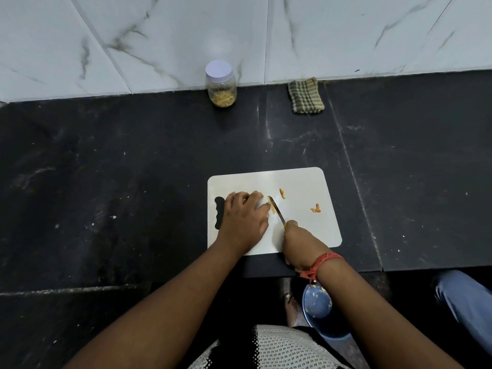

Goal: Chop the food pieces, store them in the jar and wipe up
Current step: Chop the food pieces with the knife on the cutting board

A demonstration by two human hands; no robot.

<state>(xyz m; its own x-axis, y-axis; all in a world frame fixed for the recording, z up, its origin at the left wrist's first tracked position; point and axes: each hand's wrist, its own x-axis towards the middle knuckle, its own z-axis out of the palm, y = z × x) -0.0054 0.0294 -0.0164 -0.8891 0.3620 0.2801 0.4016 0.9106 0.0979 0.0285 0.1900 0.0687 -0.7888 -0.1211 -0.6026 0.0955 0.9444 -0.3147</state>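
Food piece point(271, 206): pinned under left hand point(243, 218) fingers point(262, 206), just right of them; knife point(277, 211) clamped in right hand point(298, 243), blade across it.

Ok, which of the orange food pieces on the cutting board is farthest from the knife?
The forked piece lying alone toward the cutting board's right edge. The piece just past the knife tip sits much closer, and the rest lie against the blade under the left hand.
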